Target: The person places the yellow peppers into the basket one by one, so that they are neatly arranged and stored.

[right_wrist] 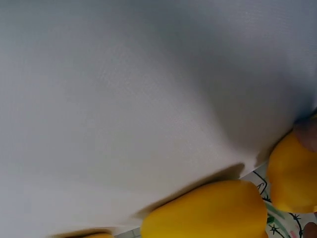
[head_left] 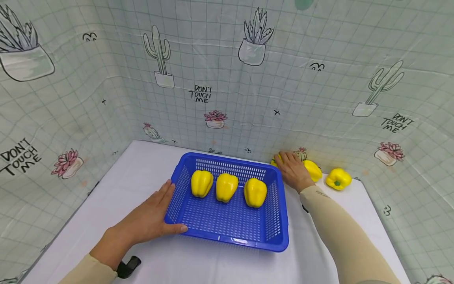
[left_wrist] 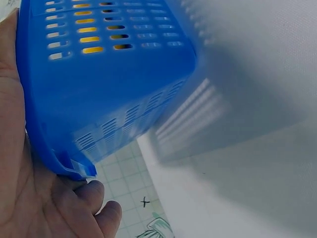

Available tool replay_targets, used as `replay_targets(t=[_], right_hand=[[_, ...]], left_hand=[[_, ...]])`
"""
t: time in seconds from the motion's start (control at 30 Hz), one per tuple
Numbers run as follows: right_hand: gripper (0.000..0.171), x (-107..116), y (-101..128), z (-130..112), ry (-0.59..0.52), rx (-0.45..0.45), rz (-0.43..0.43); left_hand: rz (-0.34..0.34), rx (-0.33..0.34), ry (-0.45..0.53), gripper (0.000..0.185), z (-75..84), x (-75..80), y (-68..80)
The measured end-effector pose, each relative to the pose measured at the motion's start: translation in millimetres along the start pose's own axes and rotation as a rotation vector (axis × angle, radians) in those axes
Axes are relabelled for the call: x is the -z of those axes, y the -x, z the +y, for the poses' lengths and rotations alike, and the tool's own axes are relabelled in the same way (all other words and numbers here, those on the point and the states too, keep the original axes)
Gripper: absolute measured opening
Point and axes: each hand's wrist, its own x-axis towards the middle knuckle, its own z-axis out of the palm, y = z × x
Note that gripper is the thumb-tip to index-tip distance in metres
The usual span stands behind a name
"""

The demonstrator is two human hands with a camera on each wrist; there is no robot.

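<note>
The left hand (head_left: 149,219) lies flat against the near-left corner of the blue basket (head_left: 227,232), fingers straight, grasping nothing. Three yellow peppers sit inside. To the right, the right hand (head_left: 292,170) covers a pepper (head_left: 274,161) on the surface (head_left: 198,264) behind the basket's far-right corner; whether that grip has closed I cannot tell.

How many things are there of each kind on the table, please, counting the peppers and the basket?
Yellow peppers: 6, with 3 in the basket and 3 on the table
Blue basket: 1
Total: 7
</note>
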Motion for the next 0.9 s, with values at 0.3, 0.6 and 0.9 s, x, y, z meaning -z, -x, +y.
replay_targets(t=[0.3, 0.6, 0.9], right_hand=[[0.044, 2, 17, -8, -0.027, -0.046, 0.010], [0.047, 4, 40, -16, 0.010, -0.056, 0.036], [0.068, 5, 74, -16, -0.023, -0.127, 0.065]], left_hand=[[0.000, -0.018, -0.006, 0.131, 2.2, 1.2, 0.6], [-0.013, -0.016, 0.018, 0.134, 1.5, 2.9, 2.0], [-0.011, -0.012, 0.009, 0.134, 0.9, -0.8, 0.6]])
